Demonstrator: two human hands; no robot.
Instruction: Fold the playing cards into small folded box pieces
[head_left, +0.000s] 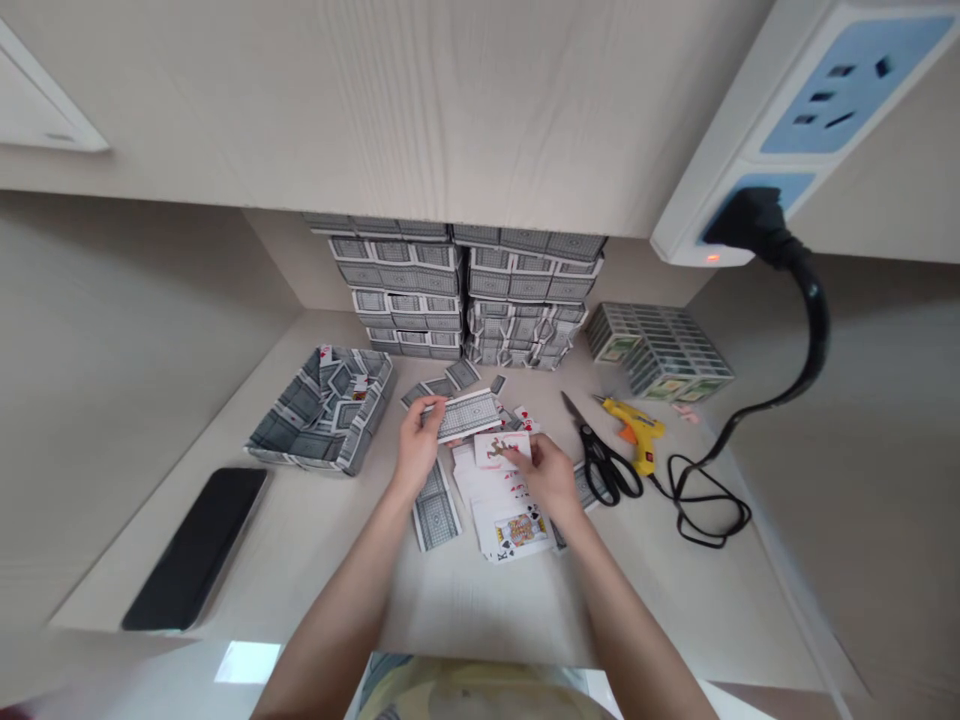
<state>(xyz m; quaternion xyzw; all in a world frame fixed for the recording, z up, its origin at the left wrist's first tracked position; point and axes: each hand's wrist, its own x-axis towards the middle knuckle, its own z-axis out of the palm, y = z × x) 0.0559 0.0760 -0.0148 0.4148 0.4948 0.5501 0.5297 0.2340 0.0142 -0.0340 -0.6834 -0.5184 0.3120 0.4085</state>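
My left hand (418,440) pinches a long grey-backed piece of playing card (469,415), its patterned back turned up. In my right hand (549,475) is a joker card (498,451), face up and just below the grey piece. Beneath both hands lies a spread of face-up playing cards (517,533) with a king of spades in front. A grey-backed card strip (436,510) rests on the desk left of the spread. More grey-backed cards (461,374) are scattered beyond my hands, some partly hidden by them.
At left stand an open box made of cards (356,435) and a black phone (199,545). Stacked card boxes (409,265) line the back. To the right are black scissors (606,465), a yellow glue gun (637,430) with a black cord, clear boxes (660,345) and a power strip (742,150) overhead.
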